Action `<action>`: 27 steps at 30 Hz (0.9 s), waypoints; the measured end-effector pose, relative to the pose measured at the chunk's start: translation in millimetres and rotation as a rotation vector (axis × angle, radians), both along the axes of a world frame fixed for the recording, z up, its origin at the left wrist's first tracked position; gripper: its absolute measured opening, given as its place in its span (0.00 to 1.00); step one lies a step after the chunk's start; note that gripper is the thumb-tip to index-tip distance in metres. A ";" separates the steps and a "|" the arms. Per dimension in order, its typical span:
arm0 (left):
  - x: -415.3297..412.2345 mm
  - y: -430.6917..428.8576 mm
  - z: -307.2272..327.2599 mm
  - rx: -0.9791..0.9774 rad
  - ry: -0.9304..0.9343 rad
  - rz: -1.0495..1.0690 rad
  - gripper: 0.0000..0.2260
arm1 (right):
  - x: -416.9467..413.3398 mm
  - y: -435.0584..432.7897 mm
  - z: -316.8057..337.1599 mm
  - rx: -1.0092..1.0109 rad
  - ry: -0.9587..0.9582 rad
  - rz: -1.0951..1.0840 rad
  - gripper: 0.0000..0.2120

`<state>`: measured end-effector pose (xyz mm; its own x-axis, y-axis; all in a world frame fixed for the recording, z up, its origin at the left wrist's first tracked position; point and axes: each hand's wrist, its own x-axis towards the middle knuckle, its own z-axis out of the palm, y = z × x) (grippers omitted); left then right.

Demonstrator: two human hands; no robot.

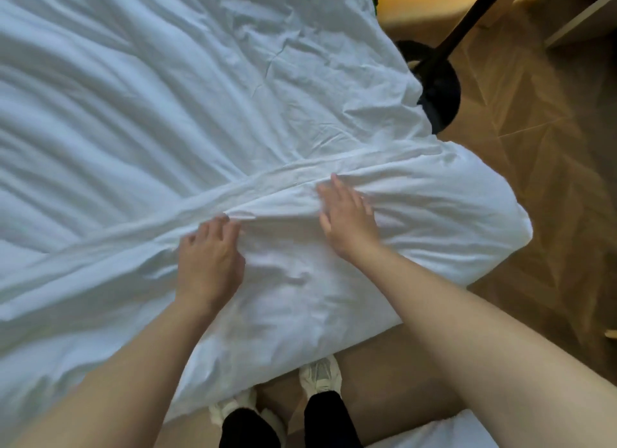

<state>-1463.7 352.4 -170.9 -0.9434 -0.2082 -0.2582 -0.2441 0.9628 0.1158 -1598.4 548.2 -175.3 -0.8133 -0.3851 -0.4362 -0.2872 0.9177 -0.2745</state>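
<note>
I am looking down over a white, wrinkled cotton duvet point(167, 113) that covers the bed and fills most of the view. Its thick near-right corner bulges out over a brown herringbone wooden floor point(551, 180).

A long raised fold of the same fabric point(293, 177) runs slantwise across the duvet from the lower left towards the right. Both hands are on it, a little apart from each other.

The left hand point(210, 260) lies palm down with its fingers bent, and the fingertips point(222, 224) dig into the cloth right at the fold. From here I cannot tell whether they pinch the fabric or only press on it.

The right hand point(349, 222) lies flat on the duvet just right of the left one. Its fingers are straight and slightly spread, its fingertips reach the ridge, and it grips nothing.

Below the duvet's near edge I see a pair of pale lace-up trainers point(320, 374) and black trouser legs point(324, 417) on the floor. Off the far right edge of the bed stands a black metal pole on a round black base point(440, 90).
</note>
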 end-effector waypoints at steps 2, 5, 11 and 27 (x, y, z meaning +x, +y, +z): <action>2.9 -39.7 2.3 0.015 -0.022 0.271 0.23 | -15.0 -35.1 -5.8 0.037 0.063 0.093 0.28; 7.6 -85.1 -6.5 -0.021 -0.307 0.427 0.20 | -45.1 -58.5 -13.5 0.269 0.020 0.129 0.28; -18.9 -115.7 2.1 0.079 -0.178 0.477 0.09 | -60.9 -59.8 13.3 0.318 0.105 0.007 0.11; -52.3 -149.4 -56.9 0.155 -0.281 0.279 0.33 | -36.9 -129.8 -46.2 0.269 -0.244 -0.075 0.34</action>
<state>-1516.1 203.1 -227.8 -0.7448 -0.3838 -0.5459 -0.5356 0.8318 0.1459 -1635.3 418.5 -221.5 -0.6944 -0.1736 -0.6984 -0.1726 0.9823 -0.0725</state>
